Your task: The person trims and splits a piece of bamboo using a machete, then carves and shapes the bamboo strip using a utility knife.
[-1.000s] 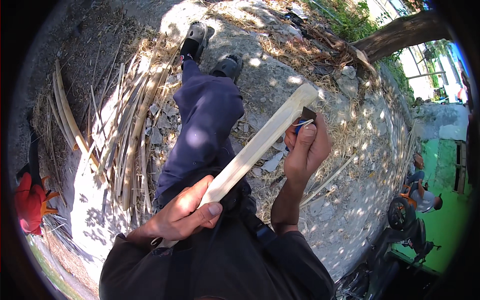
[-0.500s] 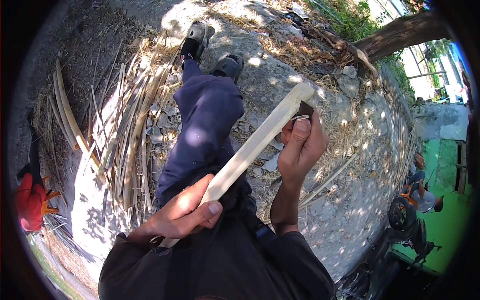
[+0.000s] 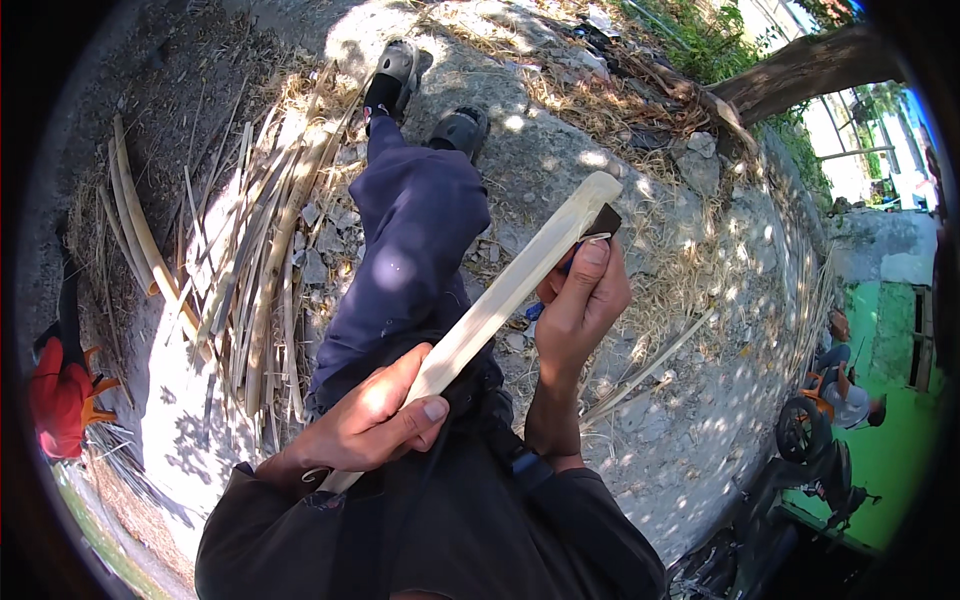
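A long pale strip of wood [image 3: 515,285] runs slantwise across my lap, its far end up and to the right. My left hand [image 3: 372,415] is wrapped round its near part, thumb on top. In my right hand [image 3: 588,295] is a knife with a short, dark, square-ended blade [image 3: 605,220], pressed to the strip's right edge close to the far end. A thin pale shaving lies across the blade by my thumb. Most of the knife's handle is hidden in my fingers; a bit of blue shows below them.
To the left lies a heap of long split strips [image 3: 265,260] on the ground. A tree trunk [image 3: 810,75] leans at upper right. A motorcycle [image 3: 805,430] stands at right, with a seated person [image 3: 850,400] near it. Another person in red [image 3: 58,400] is at far left.
My right hand and the knife have shifted slightly left and toward me along the strip. The strip's far end has moved a little left. My left hand keeps its grip.
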